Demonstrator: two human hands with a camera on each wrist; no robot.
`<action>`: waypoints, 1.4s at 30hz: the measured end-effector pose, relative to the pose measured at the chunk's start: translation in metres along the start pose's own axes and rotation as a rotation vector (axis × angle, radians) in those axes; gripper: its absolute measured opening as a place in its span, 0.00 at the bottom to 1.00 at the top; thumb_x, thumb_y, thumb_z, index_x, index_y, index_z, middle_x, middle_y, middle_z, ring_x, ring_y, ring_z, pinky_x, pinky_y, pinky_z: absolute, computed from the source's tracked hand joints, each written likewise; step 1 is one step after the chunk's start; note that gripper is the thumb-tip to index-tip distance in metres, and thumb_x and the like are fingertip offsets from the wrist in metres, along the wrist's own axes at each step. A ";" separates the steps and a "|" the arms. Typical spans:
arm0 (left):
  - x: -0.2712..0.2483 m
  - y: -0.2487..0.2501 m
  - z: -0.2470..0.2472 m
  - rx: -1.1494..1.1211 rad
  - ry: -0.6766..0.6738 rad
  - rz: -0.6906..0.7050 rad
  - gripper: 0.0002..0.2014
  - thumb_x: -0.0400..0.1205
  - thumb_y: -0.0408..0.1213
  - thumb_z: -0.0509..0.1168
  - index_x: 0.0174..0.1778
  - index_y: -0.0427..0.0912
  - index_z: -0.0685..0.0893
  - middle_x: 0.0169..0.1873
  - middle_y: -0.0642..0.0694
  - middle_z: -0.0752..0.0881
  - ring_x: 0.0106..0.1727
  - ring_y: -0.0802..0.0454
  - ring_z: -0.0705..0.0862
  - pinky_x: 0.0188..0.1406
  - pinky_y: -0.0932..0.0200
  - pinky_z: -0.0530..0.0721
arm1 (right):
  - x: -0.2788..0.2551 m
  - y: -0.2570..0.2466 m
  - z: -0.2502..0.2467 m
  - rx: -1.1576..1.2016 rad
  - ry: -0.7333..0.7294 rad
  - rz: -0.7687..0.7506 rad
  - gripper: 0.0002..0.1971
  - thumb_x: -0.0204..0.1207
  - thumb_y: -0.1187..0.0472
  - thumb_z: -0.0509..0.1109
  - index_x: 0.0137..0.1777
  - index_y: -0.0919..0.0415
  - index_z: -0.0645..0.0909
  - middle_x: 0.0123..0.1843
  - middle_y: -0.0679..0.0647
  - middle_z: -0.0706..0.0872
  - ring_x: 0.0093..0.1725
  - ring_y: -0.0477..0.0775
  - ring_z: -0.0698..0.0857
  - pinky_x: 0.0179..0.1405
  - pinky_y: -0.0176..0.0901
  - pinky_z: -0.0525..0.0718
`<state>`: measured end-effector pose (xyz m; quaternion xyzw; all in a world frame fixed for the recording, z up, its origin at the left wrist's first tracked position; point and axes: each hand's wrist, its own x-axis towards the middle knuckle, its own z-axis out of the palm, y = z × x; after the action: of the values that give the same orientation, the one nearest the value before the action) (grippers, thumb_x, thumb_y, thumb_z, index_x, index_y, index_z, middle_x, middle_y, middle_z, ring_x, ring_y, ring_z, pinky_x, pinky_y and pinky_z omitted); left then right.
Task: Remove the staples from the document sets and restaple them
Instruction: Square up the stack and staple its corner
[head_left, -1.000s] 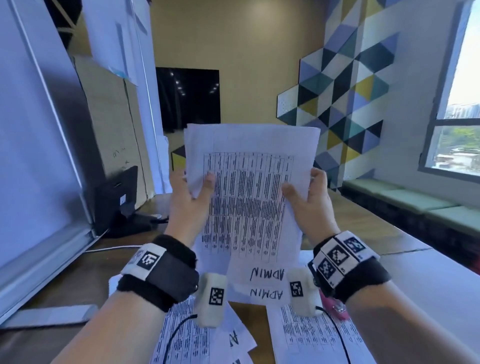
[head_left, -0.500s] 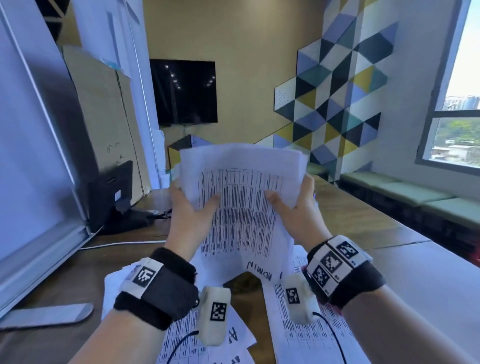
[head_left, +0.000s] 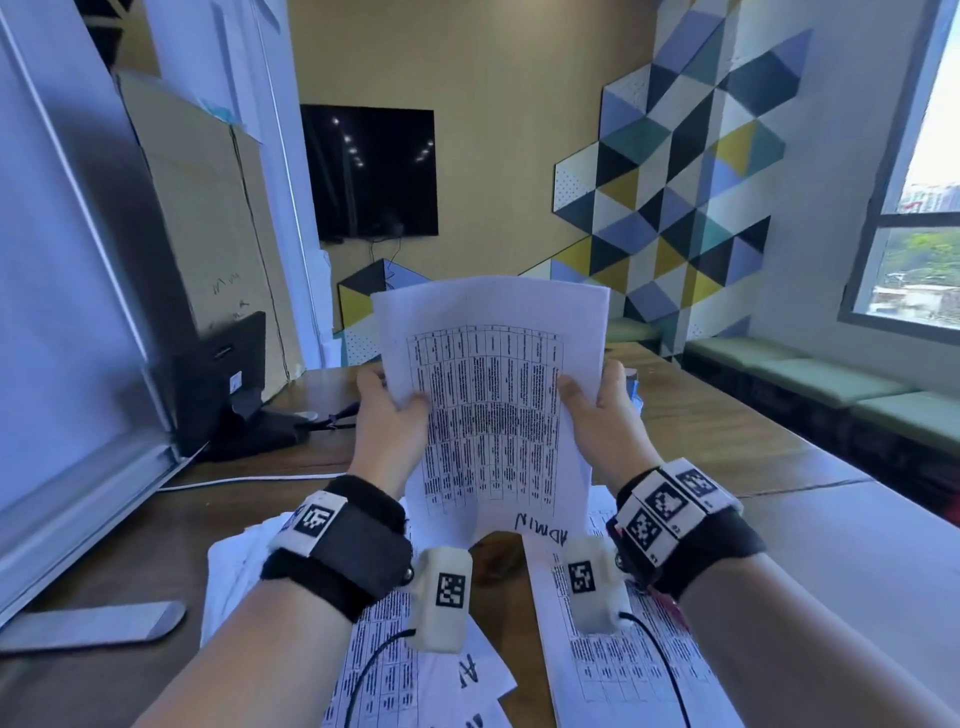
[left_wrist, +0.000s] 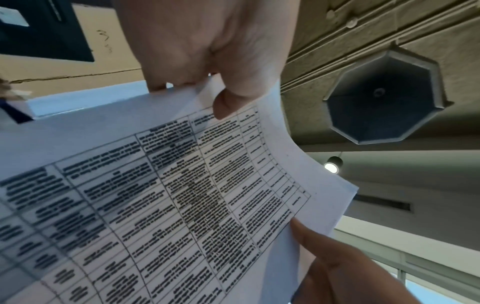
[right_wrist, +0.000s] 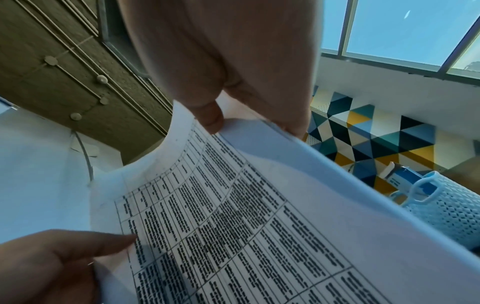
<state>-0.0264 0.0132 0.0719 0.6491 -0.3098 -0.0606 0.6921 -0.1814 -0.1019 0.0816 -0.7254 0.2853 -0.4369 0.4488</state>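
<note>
I hold a set of white printed sheets (head_left: 493, 395) upright above the wooden table, its bottom edge marked "ADMIN" and bowed. My left hand (head_left: 389, 415) grips the left side, thumb on the front and fingers behind. My right hand (head_left: 597, 410) grips the right side the same way. In the left wrist view the left thumb presses the sheets (left_wrist: 182, 195) near the table's border. In the right wrist view the right thumb pinches the sheets (right_wrist: 246, 216) at their edge. No staple or stapler shows in any view.
More printed sheets (head_left: 623, 670) lie on the wooden table (head_left: 753, 452) below my wrists, left (head_left: 374, 675) and right. A black stand (head_left: 228, 395) and a whiteboard (head_left: 62, 312) are on the left. A pale blue mesh basket (right_wrist: 441, 209) sits behind the paper. A grey flat piece (head_left: 93, 623) lies front left.
The sheets have come down and toward the table while both hands keep their hold. The view has tipped up, showing more of the far wall.
</note>
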 end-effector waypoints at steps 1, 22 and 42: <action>0.000 0.000 0.002 -0.015 -0.005 0.012 0.14 0.86 0.32 0.60 0.65 0.41 0.67 0.52 0.46 0.83 0.54 0.46 0.84 0.58 0.45 0.83 | 0.000 0.000 0.000 0.000 0.001 0.005 0.14 0.84 0.53 0.59 0.63 0.62 0.67 0.50 0.53 0.81 0.50 0.58 0.83 0.57 0.59 0.82; 0.018 0.016 -0.003 0.289 0.101 0.324 0.03 0.87 0.37 0.58 0.53 0.43 0.71 0.37 0.51 0.78 0.33 0.52 0.76 0.28 0.58 0.72 | 0.013 0.068 -0.051 -1.025 -0.559 0.264 0.32 0.72 0.53 0.75 0.75 0.57 0.68 0.70 0.55 0.76 0.65 0.54 0.78 0.55 0.39 0.80; 0.002 0.030 -0.012 0.284 0.083 0.381 0.04 0.87 0.36 0.58 0.50 0.43 0.78 0.32 0.56 0.77 0.30 0.59 0.73 0.27 0.62 0.69 | 0.016 0.039 -0.054 -0.497 -0.152 0.262 0.22 0.76 0.50 0.68 0.63 0.61 0.68 0.52 0.59 0.85 0.43 0.56 0.86 0.44 0.51 0.87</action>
<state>-0.0287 0.0270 0.1013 0.6717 -0.4035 0.1420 0.6048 -0.2233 -0.1538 0.0639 -0.8006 0.4406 -0.2364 0.3302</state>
